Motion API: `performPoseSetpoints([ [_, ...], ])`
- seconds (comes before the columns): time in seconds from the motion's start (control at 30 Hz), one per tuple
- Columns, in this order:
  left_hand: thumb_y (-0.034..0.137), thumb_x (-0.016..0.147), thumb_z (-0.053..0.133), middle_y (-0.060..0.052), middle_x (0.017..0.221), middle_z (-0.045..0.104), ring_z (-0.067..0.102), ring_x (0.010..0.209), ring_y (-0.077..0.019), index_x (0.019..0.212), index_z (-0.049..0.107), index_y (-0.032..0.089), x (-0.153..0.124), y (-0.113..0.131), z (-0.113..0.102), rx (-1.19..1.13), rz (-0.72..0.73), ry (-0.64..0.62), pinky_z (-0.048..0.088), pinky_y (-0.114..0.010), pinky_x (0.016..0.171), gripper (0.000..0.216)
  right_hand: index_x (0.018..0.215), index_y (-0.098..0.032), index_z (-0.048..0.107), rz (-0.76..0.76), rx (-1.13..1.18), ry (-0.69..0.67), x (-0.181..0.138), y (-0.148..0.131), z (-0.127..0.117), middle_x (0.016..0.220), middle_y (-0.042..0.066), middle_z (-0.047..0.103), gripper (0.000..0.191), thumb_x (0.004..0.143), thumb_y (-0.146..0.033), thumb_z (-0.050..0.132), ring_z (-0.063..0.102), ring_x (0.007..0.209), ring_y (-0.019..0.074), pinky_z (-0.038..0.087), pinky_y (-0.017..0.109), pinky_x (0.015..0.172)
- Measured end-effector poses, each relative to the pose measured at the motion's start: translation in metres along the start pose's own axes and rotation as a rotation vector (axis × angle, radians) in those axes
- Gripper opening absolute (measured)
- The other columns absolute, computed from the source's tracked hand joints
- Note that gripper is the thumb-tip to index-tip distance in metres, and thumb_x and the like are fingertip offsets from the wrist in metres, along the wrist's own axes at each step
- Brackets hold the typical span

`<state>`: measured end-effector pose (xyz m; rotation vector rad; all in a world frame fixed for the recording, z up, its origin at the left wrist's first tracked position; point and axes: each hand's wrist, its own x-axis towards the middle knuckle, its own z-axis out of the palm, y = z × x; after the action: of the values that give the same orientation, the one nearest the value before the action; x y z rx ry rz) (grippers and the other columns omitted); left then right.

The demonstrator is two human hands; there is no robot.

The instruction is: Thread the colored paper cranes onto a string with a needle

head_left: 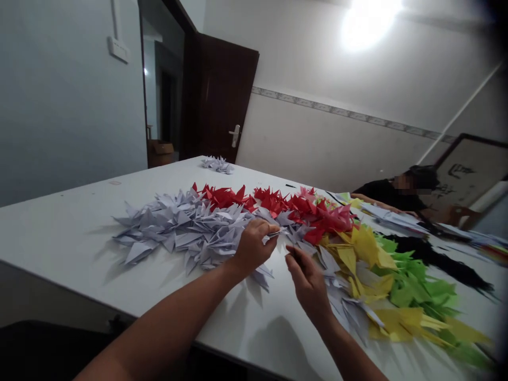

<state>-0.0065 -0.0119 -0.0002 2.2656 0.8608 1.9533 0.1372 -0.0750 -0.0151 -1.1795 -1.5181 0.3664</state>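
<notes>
My left hand is closed in a pinch on a lavender folded paper crane at the edge of the big lavender crane pile. My right hand hovers just to its right above the white table, fingers curled together; whether anything is in them I cannot make out. Red cranes lie behind the hands. Yellow cranes and green cranes spread to the right.
Another person in a black top leans on the table's far right, beside stacked paper sheets and a black crane pile. A small lavender heap sits at the far edge. A dark door stands open behind.
</notes>
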Motion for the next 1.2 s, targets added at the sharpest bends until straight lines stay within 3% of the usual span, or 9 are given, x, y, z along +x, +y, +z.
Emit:
performPoseSetpoints([
  [0.13, 0.006, 0.072, 0.059, -0.004, 0.079, 0.062, 0.057, 0.079, -0.0186, 0.085, 0.063, 0.018, 0.000, -0.002, 0.001, 0.050, 0.011, -0.022, 0.047, -0.033, 0.074, 0.018, 0.106, -0.016, 0.060, -0.123, 0.047, -0.102, 0.010, 0.003, 0.012, 0.093, 0.008, 0.067, 0.030, 0.083, -0.035, 0.056, 0.062, 0.081, 0.0196, 0.051, 0.034, 0.073],
  [0.43, 0.006, 0.074, 0.058, -0.004, 0.078, 0.060, 0.055, 0.078, -0.0177, 0.089, 0.063, 0.017, 0.000, 0.003, 0.003, 0.082, 0.032, -0.146, 0.048, -0.031, 0.070, 0.019, 0.097, -0.017, 0.061, -0.251, 0.005, -0.117, 0.019, 0.021, 0.005, 0.081, 0.005, 0.068, 0.018, 0.083, -0.027, 0.056, 0.062, 0.067, 0.0151, 0.051, 0.025, 0.062],
  [0.87, 0.009, 0.077, 0.056, -0.005, 0.083, 0.060, 0.057, 0.081, -0.0165, 0.095, 0.065, 0.019, -0.003, 0.005, 0.009, 0.033, -0.014, -0.241, 0.049, -0.031, 0.073, 0.023, 0.085, -0.018, 0.058, -0.213, -0.024, -0.127, 0.018, 0.018, -0.003, 0.071, 0.002, 0.062, 0.011, 0.085, -0.027, 0.052, 0.056, 0.062, 0.0131, 0.044, 0.023, 0.057],
  [1.07, 0.012, 0.078, 0.054, -0.007, 0.089, 0.061, 0.059, 0.083, -0.0171, 0.095, 0.065, 0.018, -0.004, 0.008, 0.009, -0.087, -0.189, -0.292, 0.050, -0.027, 0.070, 0.021, 0.093, -0.018, 0.061, -0.226, -0.019, -0.105, 0.019, 0.018, -0.003, 0.077, 0.004, 0.066, 0.014, 0.086, -0.024, 0.051, 0.061, 0.067, 0.0152, 0.046, 0.024, 0.062],
  [1.2, 0.018, 0.076, 0.061, -0.005, 0.091, 0.063, 0.060, 0.078, -0.0150, 0.099, 0.062, 0.018, -0.003, 0.004, 0.011, -0.251, -0.432, -0.193, 0.050, -0.025, 0.069, 0.024, 0.101, -0.018, 0.061, -0.234, 0.036, -0.076, 0.018, 0.018, -0.005, 0.087, 0.006, 0.069, 0.019, 0.085, -0.025, 0.052, 0.065, 0.077, 0.0172, 0.050, 0.026, 0.068],
])
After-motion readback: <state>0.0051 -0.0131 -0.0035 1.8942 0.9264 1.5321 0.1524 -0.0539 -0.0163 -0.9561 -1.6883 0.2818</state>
